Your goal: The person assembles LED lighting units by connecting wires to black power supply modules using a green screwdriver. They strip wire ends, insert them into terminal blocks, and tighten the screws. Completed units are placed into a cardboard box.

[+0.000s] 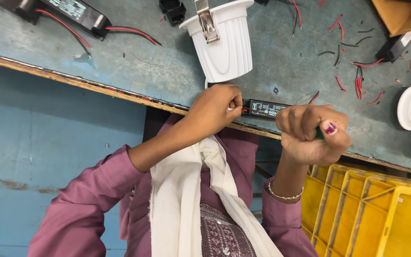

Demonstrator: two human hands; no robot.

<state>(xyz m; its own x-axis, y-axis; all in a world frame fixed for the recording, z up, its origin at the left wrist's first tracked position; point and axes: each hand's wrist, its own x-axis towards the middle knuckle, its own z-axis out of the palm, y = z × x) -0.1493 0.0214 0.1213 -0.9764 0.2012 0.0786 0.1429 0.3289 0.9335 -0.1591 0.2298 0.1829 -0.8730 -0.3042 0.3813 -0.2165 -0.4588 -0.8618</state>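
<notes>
1. The small black driver box (pixel 264 108) lies at the near edge of the blue-green worktable (pixel 134 66). Its long axis runs left to right along that edge.
2. The left hand (pixel 211 112) is at the box's left end. Its fingertips (pixel 235 102) are pinched shut on the thin wire ends where they enter the box, so this hand is in contact with it.
3. The right hand (pixel 312 134) is at the box's right end, curled into a tight fist around a green-handled tool (pixel 319 134). Only a sliver of the handle shows, and the tip is hidden.
4. The box therefore lies between the two hands, pointing from one to the other.
5. A white downlight housing (pixel 224 45) with a metal spring clip (pixel 207 21) stands just beyond the left hand. Red and black wire offcuts (pixel 359 82) are scattered to the right, and a yellow crate (pixel 372 214) sits below the table edge.
</notes>
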